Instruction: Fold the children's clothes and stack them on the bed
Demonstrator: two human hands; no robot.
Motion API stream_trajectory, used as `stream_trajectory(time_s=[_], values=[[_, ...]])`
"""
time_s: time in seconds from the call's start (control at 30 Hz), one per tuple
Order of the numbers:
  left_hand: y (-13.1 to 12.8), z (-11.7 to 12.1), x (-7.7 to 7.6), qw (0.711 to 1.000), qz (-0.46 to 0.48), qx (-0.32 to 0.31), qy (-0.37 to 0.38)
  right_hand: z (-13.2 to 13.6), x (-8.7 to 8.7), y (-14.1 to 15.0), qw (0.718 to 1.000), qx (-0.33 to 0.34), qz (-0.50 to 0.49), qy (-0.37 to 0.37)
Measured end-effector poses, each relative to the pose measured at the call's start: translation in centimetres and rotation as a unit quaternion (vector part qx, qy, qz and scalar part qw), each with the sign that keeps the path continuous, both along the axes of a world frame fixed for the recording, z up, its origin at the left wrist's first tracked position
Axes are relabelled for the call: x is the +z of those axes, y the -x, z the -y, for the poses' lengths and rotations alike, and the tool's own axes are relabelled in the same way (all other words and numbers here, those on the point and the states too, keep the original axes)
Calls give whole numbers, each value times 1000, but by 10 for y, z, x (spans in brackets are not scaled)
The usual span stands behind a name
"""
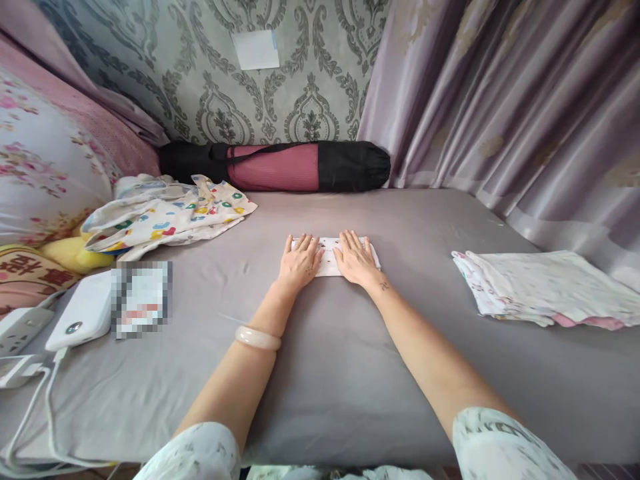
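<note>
A small folded white cloth [329, 265] with a dark print lies flat on the grey sheet, near the middle of the view. My left hand [301, 260] rests palm down on its left end, fingers stretched out. On the right end lies my right hand [356, 259], also flat with the fingers spread. Between the two hands a strip of the cloth shows; the rest is covered by them. Neither hand grips anything.
Folded cloths [545, 283] are stacked at the right. A crumpled patterned cloth [185, 217] lies at the left, beside pillows. A white power bank [83, 310], cables and a power strip [23, 330] sit at the left edge. A rolled mat bag [275, 167] lies against the wall.
</note>
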State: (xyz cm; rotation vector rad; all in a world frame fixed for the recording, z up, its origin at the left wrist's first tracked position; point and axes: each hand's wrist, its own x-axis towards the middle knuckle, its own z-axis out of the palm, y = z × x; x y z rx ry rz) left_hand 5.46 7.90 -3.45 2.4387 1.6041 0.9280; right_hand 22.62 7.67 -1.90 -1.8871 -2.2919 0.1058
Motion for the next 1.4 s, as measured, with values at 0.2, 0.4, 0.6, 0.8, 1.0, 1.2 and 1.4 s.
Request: stream_trajectory(time_s=[0.2,0.4,0.6,0.8,1.0,1.2,1.4], values=[[2,-3,-9,997,-50,-4,52,0,-5,-1,999,0,4,40],[0,2,1,987,-150,19,60,0,-2,-1,999,6,-3,43],[1,4,8,980,-184,73,28,-6,-3,-11,999,-37,14,19],[4,2,4,971,-209,68,89,-8,-7,-15,997,-58,20,51],[5,3,6,972,-203,69,92,-9,-3,-15,996,-60,23,63],[14,-3,6,973,-159,158,49,-11,1,-27,993,-105,28,41],[17,-5,0,960,-179,143,160,-12,-4,-30,988,-125,19,87]])
